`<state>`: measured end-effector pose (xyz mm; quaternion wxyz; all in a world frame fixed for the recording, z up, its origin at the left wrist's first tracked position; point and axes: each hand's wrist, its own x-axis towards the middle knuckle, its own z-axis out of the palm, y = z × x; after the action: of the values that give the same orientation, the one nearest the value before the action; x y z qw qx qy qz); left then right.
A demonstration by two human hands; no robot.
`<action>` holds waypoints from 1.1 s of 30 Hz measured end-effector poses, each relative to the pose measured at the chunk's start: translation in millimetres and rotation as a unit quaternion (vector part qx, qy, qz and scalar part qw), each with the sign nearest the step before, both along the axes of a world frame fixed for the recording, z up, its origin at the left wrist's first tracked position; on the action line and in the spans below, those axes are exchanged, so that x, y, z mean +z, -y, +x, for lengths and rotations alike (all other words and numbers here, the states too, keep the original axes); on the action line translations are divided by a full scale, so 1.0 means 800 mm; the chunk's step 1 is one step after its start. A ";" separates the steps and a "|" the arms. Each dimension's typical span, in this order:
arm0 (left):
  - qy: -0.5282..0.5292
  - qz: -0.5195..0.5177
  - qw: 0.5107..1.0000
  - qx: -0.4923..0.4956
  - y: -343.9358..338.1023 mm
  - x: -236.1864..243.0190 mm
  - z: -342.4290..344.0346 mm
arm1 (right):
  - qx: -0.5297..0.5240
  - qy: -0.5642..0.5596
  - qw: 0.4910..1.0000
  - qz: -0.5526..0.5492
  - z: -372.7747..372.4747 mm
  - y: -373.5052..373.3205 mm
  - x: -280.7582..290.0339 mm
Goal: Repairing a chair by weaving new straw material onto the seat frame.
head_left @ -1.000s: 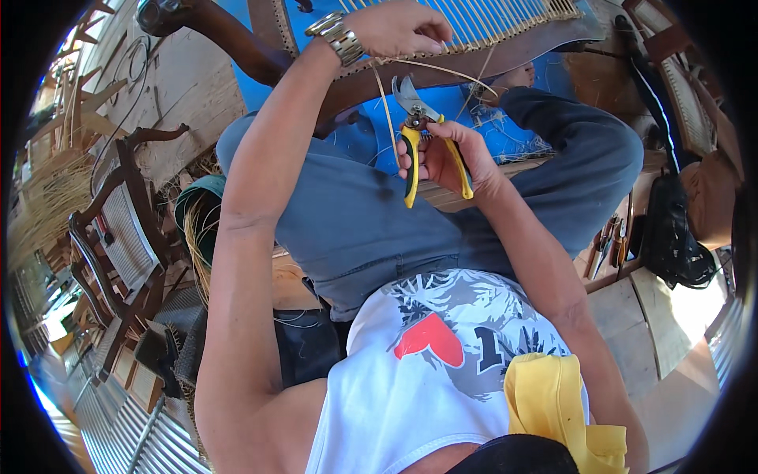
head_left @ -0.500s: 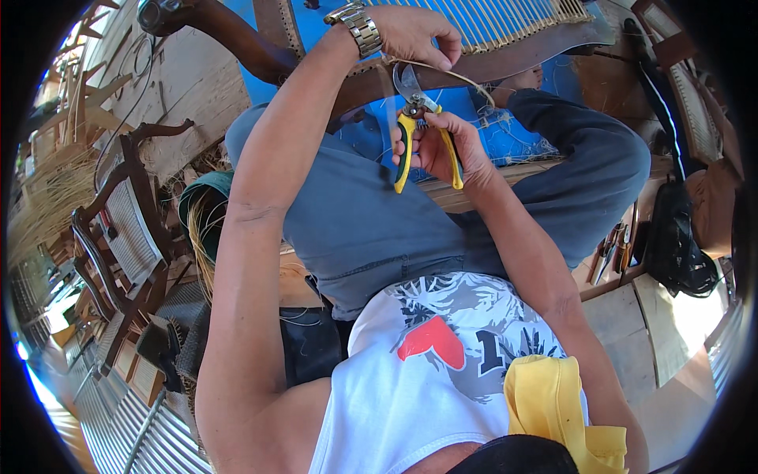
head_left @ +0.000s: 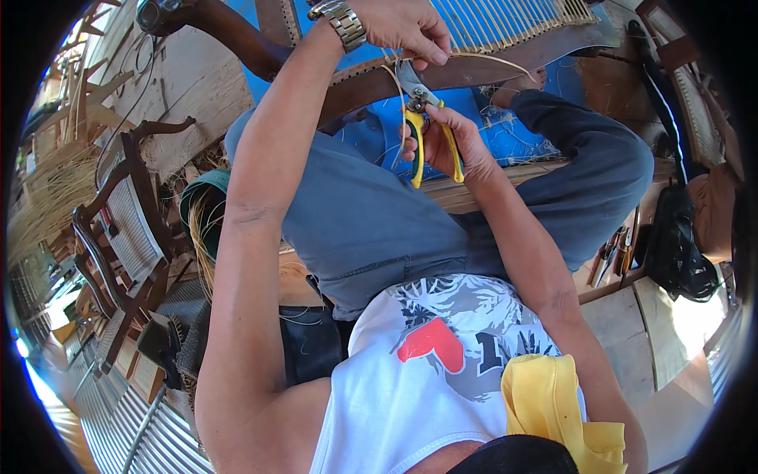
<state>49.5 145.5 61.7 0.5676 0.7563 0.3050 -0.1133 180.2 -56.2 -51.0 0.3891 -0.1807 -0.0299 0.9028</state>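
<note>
In the head view, the strand's (head_left: 491, 58) loose end has swung up and outward, to the right of the left hand's (head_left: 404, 28) fingertips. Left thumb and forefinger appear to pinch it above the chair rail (head_left: 482, 73); right-hand (head_left: 459, 141) fingers wrap the pruners (head_left: 418, 98), handles apart, blades just below the left fingertips. A slip or hasty squeeze could nick the left thumb (bare, no glove), and poor aim could catch canes (head_left: 545, 16) just beyond those fingers. Nearer the wearer than both hands, the shirt (head_left: 410, 395) bears black lettering beside a red heart; no brand is readable.
</note>
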 end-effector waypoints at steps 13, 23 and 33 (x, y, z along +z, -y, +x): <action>0.095 -0.038 0.994 0.028 0.017 0.022 -0.004 | 0.013 0.057 0.997 0.057 0.007 0.006 0.005; 0.617 -0.282 0.732 0.053 -0.037 -0.006 0.062 | -0.265 0.393 0.875 0.100 0.193 0.160 0.323; 0.007 0.113 0.987 0.112 0.224 -0.008 -0.121 | 0.220 0.942 0.234 0.100 0.338 0.296 0.012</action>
<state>-46.9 -33.9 54.9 0.4902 0.7772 0.3945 -0.0084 450.7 -292.8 -41.5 -0.1182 -0.8468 -0.5037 0.1236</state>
